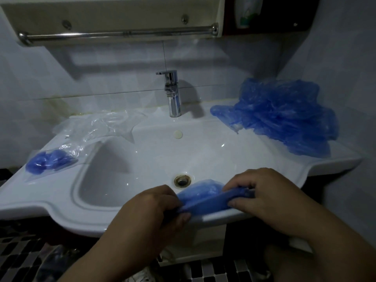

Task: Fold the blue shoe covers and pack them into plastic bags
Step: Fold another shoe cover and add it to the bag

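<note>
— Where is the cover that is being worked on?
— A crumpled blue plastic shoe cover point(205, 198) hangs between the two hands. It is over the front edge of the white ceramic tabletop point(61, 206) that surrounds the sunken basin, just in front of the round metal drain point(182, 180).
— And the hands?
— The left hand point(154, 206) pinches the cover's left end, with the thumb beneath and the fingers curled over it. The right hand point(258, 192) grips the right end in much the same way, fingers bent around the film. The cover stretches between them as a flattened band.
— What about the other covers?
— A loose heap of blue plastic shoe covers point(284, 119) lies on the tabletop's back right corner, against the tiled wall. On the left side, a clear plastic bag holding folded blue covers point(50, 159) lies flat near the edge. Behind it, a rumpled pile of empty clear plastic bags point(97, 125) reaches as far as the basin's rim.
— Anything else?
— A chrome single-lever tap point(173, 94) stands at the back centre, and a metal towel rail point(118, 35) runs under the cabinet above.
</note>
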Motion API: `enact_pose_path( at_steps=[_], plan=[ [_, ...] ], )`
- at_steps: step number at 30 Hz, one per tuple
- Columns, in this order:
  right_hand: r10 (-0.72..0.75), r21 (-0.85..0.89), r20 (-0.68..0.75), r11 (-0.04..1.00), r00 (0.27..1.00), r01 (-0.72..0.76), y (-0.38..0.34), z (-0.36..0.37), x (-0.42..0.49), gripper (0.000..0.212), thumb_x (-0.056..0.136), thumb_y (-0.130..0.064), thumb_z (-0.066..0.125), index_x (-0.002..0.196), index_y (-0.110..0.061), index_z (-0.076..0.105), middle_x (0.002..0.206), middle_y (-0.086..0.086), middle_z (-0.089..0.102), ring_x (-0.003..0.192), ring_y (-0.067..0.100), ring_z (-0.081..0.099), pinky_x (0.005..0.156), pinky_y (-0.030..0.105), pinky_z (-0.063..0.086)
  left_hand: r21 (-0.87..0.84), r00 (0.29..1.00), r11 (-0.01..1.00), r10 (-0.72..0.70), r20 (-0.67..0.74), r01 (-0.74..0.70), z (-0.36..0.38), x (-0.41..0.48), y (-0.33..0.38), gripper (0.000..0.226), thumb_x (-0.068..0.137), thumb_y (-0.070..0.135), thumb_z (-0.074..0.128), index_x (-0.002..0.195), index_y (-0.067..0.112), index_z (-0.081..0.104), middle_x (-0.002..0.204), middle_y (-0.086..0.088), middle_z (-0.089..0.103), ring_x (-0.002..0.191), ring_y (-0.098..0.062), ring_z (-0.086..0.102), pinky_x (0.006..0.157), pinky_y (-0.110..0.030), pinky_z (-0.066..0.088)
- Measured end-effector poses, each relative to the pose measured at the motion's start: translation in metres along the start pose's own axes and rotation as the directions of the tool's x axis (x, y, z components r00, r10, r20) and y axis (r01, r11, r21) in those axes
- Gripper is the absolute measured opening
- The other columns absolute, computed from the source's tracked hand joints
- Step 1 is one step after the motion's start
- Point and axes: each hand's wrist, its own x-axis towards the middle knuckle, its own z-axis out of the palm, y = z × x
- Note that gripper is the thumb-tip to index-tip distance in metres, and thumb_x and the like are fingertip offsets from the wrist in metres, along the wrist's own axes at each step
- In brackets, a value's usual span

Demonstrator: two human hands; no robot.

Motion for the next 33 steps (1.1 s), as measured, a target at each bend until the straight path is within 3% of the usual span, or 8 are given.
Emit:
enact_pose_path(
  at_steps=[4,9,14,21,24,26,29,33],
  plan=[
    [0.048,0.039,0.003,0.998,0.999,-0.048,-0.004,-0.002,-0.001,0.008,0.083,-0.040,0.070,0.084,-0.034,0.075,0.082,-0.017,0.072,0.081,0.000,0.065,0.081,0.031,0.054,-0.019,0.989,0.990,-0.141,0.043,0.142,-0.015,0.000,-0.010,0.015,0.071,0.054,0.064,0.084,0.060,0.061,0.088,0.032,0.061,0.076,0.004,0.060,0.066,-0.023,0.051],
    [0.115,0.044,-0.089,0.993,0.989,-0.111,-0.007,0.004,0.000,0.012,0.089,-0.034,0.065,0.080,-0.031,0.072,0.074,-0.016,0.068,0.074,0.000,0.064,0.066,0.016,0.048,-0.113,0.971,0.964,-0.239,0.010,0.239,-0.023,-0.003,-0.011,0.012,0.087,0.026,0.069,0.081,0.037,0.069,0.070,0.017,0.069,0.066,-0.004,0.064,0.063,-0.028,0.051],
    [0.208,-0.013,-0.217,0.976,0.954,-0.216,-0.013,0.022,0.004,0.028,0.094,-0.022,0.058,0.120,-0.030,0.067,0.115,-0.015,0.064,0.094,-0.002,0.057,0.068,0.000,0.038,-0.157,0.938,0.932,-0.340,-0.071,0.326,-0.007,0.009,-0.007,0.011,0.088,0.028,0.069,0.089,0.036,0.061,0.064,0.017,0.069,0.058,0.001,0.063,0.059,-0.022,0.046],
    [0.229,-0.124,-0.247,0.956,0.942,-0.265,-0.027,0.027,0.006,0.038,0.094,-0.022,0.055,0.132,-0.025,0.060,0.127,-0.007,0.062,0.107,0.006,0.058,0.092,0.016,0.042,-0.042,0.887,0.899,-0.436,-0.151,0.435,-0.006,0.018,-0.011,0.051,0.076,0.035,0.080,0.119,0.035,0.052,0.076,0.013,0.062,0.069,-0.002,0.055,0.057,-0.015,0.034],
    [0.233,-0.164,-0.239,0.947,0.942,-0.276,-0.029,0.028,0.006,0.038,0.095,-0.024,0.054,0.133,-0.025,0.059,0.127,-0.007,0.063,0.108,0.006,0.058,0.093,0.017,0.043,0.059,0.878,0.911,-0.373,-0.301,0.407,-0.006,0.009,-0.017,0.056,0.075,0.022,0.080,0.125,0.026,0.055,0.094,0.009,0.059,0.080,-0.015,0.057,0.067,-0.028,0.041],
    [0.235,-0.174,-0.236,0.944,0.943,-0.279,-0.030,0.029,0.007,0.037,0.095,-0.024,0.054,0.132,-0.025,0.059,0.126,-0.006,0.064,0.106,0.006,0.059,0.093,0.017,0.044,0.089,0.902,0.965,-0.195,-0.385,0.246,-0.001,0.001,-0.005,0.041,0.080,0.022,0.073,0.119,0.023,0.061,0.105,0.003,0.061,0.093,-0.021,0.058,0.077,-0.033,0.045],
    [0.241,-0.187,-0.234,0.940,0.942,-0.286,-0.032,0.030,0.008,0.037,0.096,-0.024,0.054,0.132,-0.025,0.059,0.125,-0.005,0.064,0.106,0.008,0.060,0.094,0.021,0.047,0.230,0.977,0.973,0.063,-0.204,-0.014,0.023,-0.009,0.015,0.053,0.080,0.050,0.052,0.121,0.018,0.066,0.120,-0.002,0.067,0.105,-0.021,0.064,0.093,-0.034,0.048],
    [0.230,-0.211,-0.221,0.937,0.948,-0.277,-0.033,0.029,0.008,0.038,0.095,-0.024,0.051,0.132,-0.024,0.059,0.128,-0.006,0.063,0.111,0.008,0.058,0.099,0.022,0.044,0.321,0.976,0.945,-0.121,0.179,0.058,0.026,-0.006,0.026,0.089,0.080,0.082,0.017,0.150,0.029,0.031,0.150,0.008,0.043,0.132,-0.018,0.050,0.108,-0.043,0.042]
  ],
)
